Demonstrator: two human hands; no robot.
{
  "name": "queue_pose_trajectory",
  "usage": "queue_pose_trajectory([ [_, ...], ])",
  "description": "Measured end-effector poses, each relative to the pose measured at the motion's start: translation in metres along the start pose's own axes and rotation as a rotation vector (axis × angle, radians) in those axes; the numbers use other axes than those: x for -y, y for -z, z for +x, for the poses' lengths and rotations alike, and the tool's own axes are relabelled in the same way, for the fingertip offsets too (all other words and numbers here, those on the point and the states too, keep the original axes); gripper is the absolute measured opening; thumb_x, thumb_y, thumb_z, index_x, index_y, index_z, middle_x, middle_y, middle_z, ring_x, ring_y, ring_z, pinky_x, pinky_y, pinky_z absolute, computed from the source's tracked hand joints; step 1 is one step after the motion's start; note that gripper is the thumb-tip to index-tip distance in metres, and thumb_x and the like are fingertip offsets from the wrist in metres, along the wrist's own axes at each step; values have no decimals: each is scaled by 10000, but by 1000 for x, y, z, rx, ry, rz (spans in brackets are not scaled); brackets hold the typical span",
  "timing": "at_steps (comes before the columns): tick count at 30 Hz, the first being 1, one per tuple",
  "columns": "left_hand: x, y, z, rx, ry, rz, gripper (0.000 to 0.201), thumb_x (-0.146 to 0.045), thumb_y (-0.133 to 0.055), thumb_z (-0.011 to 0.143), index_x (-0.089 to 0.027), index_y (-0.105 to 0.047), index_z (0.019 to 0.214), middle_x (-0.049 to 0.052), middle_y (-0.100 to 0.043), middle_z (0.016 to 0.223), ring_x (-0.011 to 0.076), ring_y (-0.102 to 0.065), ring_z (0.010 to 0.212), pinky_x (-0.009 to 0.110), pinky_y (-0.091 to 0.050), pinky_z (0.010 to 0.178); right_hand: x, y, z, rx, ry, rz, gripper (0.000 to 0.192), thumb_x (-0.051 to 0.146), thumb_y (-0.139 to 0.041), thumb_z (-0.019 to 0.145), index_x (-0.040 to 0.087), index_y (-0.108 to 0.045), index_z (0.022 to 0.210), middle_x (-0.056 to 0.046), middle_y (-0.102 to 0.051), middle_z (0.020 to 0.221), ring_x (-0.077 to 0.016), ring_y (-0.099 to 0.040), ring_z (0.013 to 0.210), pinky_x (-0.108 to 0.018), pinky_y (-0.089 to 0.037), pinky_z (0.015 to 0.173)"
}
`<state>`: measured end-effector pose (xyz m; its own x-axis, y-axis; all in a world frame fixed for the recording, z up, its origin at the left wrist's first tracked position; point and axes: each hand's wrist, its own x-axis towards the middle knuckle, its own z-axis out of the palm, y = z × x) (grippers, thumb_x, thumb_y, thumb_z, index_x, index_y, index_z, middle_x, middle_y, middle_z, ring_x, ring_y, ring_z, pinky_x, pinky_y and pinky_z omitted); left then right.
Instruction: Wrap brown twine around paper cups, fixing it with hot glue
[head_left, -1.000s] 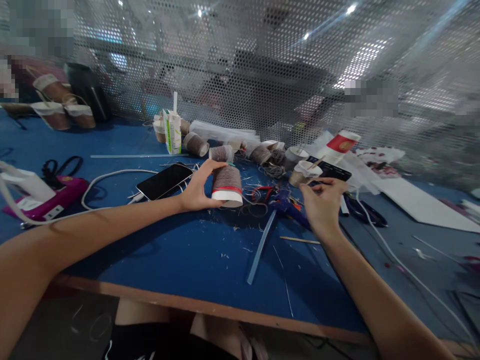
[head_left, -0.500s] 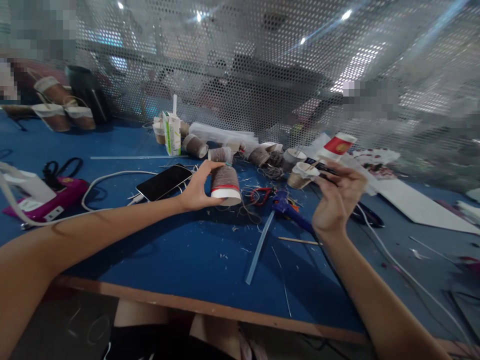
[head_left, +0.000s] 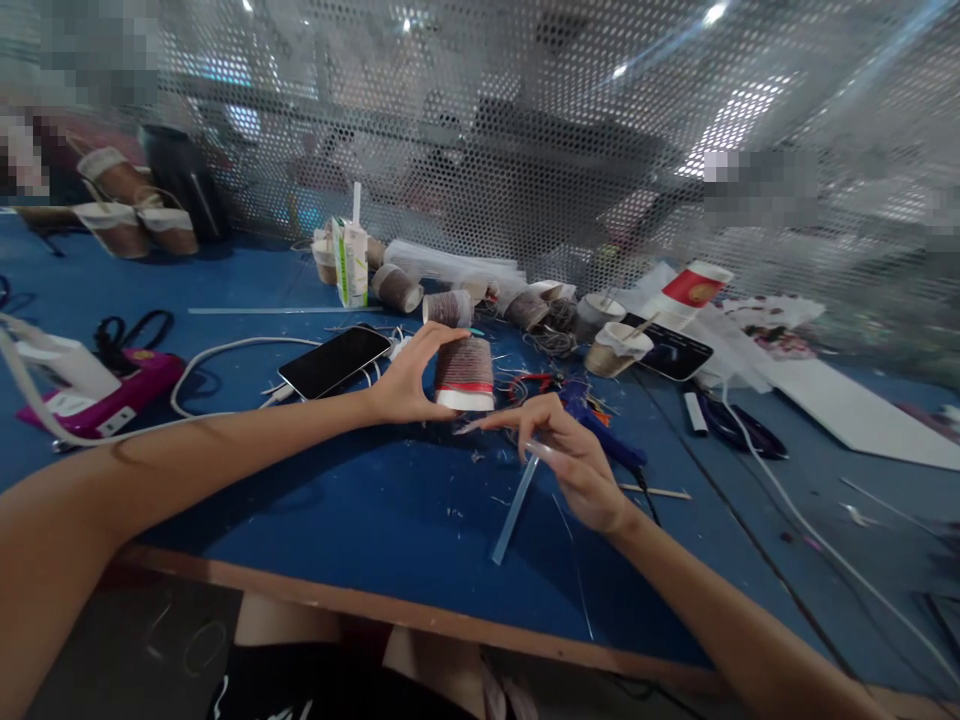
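- left hand (head_left: pixel 409 385) clasped the upturned paper cup (head_left: pixel 465 373) on the tabletop (head_left: pixel 360 500); its string wrap looked nearly complete, red rim band bare.
- right hand (head_left: pixel 574 465) hovered beside it, fingers spread, empty.

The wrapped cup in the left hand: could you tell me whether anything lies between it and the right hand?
Nothing visible does. The right hand reaches toward the cup, held by the left hand, with only bare blue table and scraps between.

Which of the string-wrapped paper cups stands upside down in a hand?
The cup with the red band, held by the left hand on the blue table. The other wrapped cups lie in the row behind, untouched.
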<state>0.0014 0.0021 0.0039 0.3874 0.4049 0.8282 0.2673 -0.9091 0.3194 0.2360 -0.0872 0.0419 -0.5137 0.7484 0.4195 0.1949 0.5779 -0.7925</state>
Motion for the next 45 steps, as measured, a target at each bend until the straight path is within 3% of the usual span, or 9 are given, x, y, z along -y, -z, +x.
queue_pose_trajectory([
  [8,0,0,0,-3,-25,15,787,-462,-797,670,-208,-438,1322,128,-585,1210,279,-571,1107,473,-514,936,3,0,1,-28,-7,-185,314,534,-494,916,259,-590,800,-77,-699,952,-283,-535,940,-478,-407,867],
  [12,0,1,0,-1,-34,17,776,-419,-788,670,-201,-432,1323,129,-580,1220,280,-569,1107,478,-511,937,-1,-3,3,-89,-47,-24,250,486,-533,905,256,-609,844,-66,-687,972,-283,-581,1032,-479,-400,945],
  [17,0,1,0,-8,-47,32,793,-405,-792,649,-192,-430,1322,133,-581,1211,279,-566,1102,465,-523,914,-11,0,13,-292,-105,242,193,410,-574,837,241,-588,743,-58,-722,906,-264,-643,988,-413,-455,873],
  [22,0,0,-1,-14,-52,56,806,-384,-797,640,-200,-415,1325,129,-582,1225,279,-567,1107,474,-516,929,-20,9,13,-582,-49,158,206,354,-512,845,241,-554,677,-29,-656,729,-215,-627,785,-346,-428,674],
  [24,1,-1,-1,-1,-45,62,802,-374,-798,647,-196,-413,1328,133,-578,1236,280,-565,1115,474,-513,939,-17,8,9,-507,11,37,200,344,-485,873,242,-538,709,-41,-680,813,-229,-612,825,-381,-434,733],
  [29,3,-3,-2,16,-20,76,815,-461,-807,663,-193,-426,1333,137,-571,1227,283,-561,1115,482,-504,953,2,-4,3,-8,82,-435,131,351,-476,904,254,-536,840,-56,-721,1095,-265,-486,958,-487,-397,894],
  [33,4,-4,-3,21,-24,62,807,-488,-795,683,-209,-422,1343,136,-567,1243,289,-556,1121,494,-497,956,7,-9,4,97,37,-502,122,377,-485,903,268,-534,928,-40,-677,1231,-271,-432,1014,-502,-378,936],
  [37,2,-3,-3,15,-24,54,814,-455,-805,666,-212,-421,1342,132,-564,1225,290,-561,1114,492,-510,940,-2,-6,4,-42,31,-390,172,419,-495,911,273,-570,862,-48,-710,1053,-274,-482,969,-485,-389,905],
  [45,0,0,-1,-10,27,13,791,-395,-783,687,-202,-396,1350,150,-549,1271,312,-539,1200,516,-479,1016,-17,3,9,-643,102,-35,255,363,-485,871,240,-570,664,-40,-656,778,-256,-645,824,-421,-428,777],
])
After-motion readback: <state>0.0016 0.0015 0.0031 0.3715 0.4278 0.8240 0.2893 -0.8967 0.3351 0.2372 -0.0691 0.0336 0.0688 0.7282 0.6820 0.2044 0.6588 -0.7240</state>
